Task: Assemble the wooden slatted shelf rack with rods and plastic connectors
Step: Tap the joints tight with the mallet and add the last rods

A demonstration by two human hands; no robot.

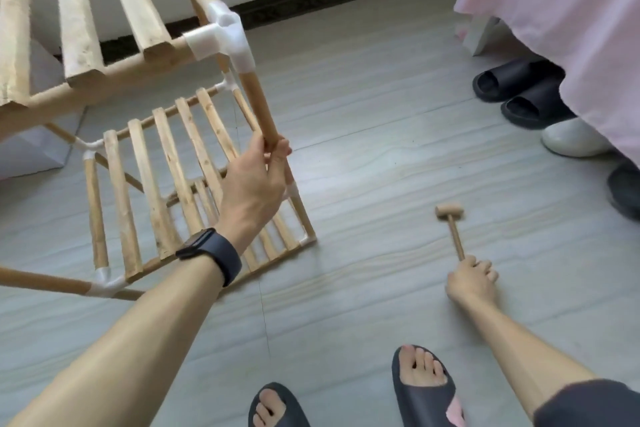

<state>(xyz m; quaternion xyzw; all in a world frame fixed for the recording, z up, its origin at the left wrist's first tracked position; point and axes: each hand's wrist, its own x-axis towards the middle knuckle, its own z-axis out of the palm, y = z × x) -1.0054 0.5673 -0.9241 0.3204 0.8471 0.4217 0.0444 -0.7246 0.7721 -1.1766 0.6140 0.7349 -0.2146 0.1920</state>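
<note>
**Left hand on a rod of the rack, right hand on a small mallet**

The wooden slatted rack stands on the grey floor at the left of the view, and it is tilted. Its upper shelf of pale slats is close to the camera. A second slatted shelf is seen lower, and one corner of the frame touches the floor.

At the near corner of the upper shelf there is a white plastic connector. A round wooden rod comes down from it. The left hand is closed around the lower end of this rod, with the fingers wrapped on it. On the left wrist is a dark watch; any mark on it cannot be read.

The right hand is well apart from the left, low at the right side. It grips the end of the handle of a small wooden mallet. The mallet head points away from the person. Whether the head touches the floor cannot be told.

Both feet wear dark slippers. At the far right, a pair of black slippers and a white shoe lie under the edge of a pink cloth.
</note>
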